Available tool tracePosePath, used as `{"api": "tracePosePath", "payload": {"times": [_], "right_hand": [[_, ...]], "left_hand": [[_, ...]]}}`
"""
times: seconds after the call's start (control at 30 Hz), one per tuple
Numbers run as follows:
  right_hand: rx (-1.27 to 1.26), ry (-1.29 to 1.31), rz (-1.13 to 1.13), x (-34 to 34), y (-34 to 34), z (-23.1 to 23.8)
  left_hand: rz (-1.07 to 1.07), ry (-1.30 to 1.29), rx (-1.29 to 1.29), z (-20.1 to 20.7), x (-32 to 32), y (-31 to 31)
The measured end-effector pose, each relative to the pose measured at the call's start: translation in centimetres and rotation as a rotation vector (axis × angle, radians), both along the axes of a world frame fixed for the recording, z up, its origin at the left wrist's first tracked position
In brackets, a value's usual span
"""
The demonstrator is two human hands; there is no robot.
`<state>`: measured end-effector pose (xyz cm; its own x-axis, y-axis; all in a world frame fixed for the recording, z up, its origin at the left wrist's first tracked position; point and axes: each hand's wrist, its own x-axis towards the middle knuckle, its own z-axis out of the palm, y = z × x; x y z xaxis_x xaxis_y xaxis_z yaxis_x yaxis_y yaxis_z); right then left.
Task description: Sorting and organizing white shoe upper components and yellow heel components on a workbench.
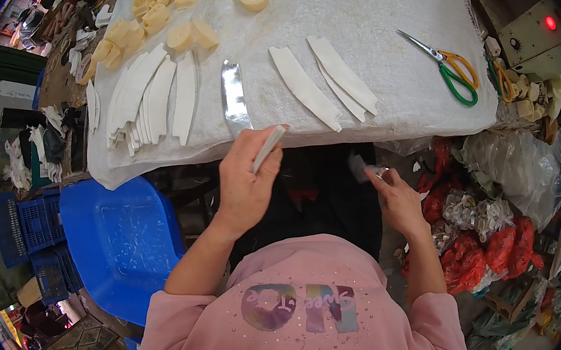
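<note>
You have room between the scissors point(439, 56) and nearest white strips point(344, 74) — a shiny strip point(234, 94) lies before your left hand point(247, 179).

The bare left forearm point(201, 263) is slanting forward and inward, and the left hand point(247, 178) is gripping with curled fingers ahead of the chest. The bare right forearm point(428, 264) is leaning inward too, with the right hand point(398, 202) bending its fingers in a grip and pointing forward-left, well apart from the other.
</note>
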<state>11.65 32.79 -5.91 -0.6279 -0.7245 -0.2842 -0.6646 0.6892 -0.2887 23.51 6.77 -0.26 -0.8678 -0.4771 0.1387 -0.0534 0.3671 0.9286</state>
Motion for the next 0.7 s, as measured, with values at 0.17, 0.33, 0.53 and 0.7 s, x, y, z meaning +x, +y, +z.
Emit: {"api": "tracePosePath", "payload": {"times": [0.17,0.33,0.53,0.7], "right_hand": [[-0.003,-0.098,-0.228,0.5,0.7,0.7],[-0.594,-0.292,-0.29,0.4,0.3,1.4],[-0.864,-0.592,-0.473,3.1,-4.6,3.8],[-0.867,-0.552,-0.388,3.8,-8.0,5.0]], "left_hand": [[-0.098,0.082,0.794,0.8,0.3,-1.3],[-0.166,0.121,1.158,0.7,-0.7,0.7],[-0.064,0.003,1.083,0.1,-1.1,3.8],[-0.062,0.063,1.185,-1.3,-0.5,5.0]]}}
